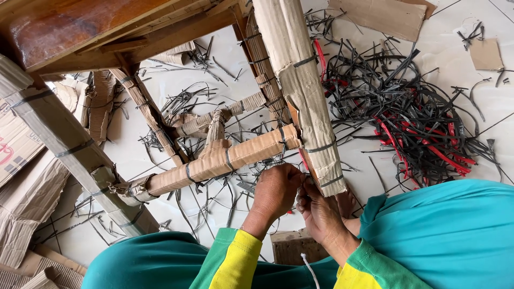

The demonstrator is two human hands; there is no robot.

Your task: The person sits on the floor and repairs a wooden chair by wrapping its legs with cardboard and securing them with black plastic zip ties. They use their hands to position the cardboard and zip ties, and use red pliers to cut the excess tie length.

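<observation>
1. White tiled floor, littered with strap offcuts; a heap of black and red straps lies right of the work.
2. Cardboard sheets crowd the left edge.
3. A wooden table stands overhead, its cardboard-wrapped leg and crossbar meeting centre.
4. Left hand and right hand, fingers curled, pinch a strap at the leg's foot; bare tile shows only between the legs.

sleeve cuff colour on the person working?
Yellow cuffs on green sleeves, clearest in the head view.

Teal garment, green sleeves, yellow cuffs
</observation>
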